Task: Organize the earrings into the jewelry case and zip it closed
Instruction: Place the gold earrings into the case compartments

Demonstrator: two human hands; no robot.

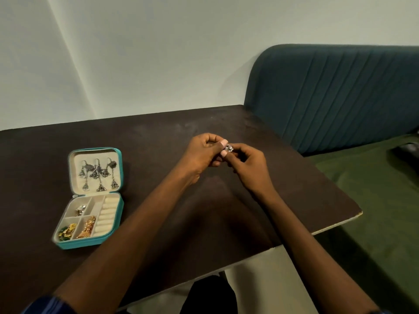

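Both hands — left hand (201,152), right hand (247,162) — pinch one small silver stud earring (229,148) between fingers (224,142) (likely fastening its back), teal zip jewelry case (118,177) open alongside.

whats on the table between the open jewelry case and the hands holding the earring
Nothing: in the head view only bare dark table lies between the jewelry case and the left hand, which pinches the small earring with the right hand.

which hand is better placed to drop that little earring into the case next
Left, probably. The open jewelry case lies on the left hand's side of the table, so its path is shorter. Both hands pinch the small earring; the right hand would have to cross over.
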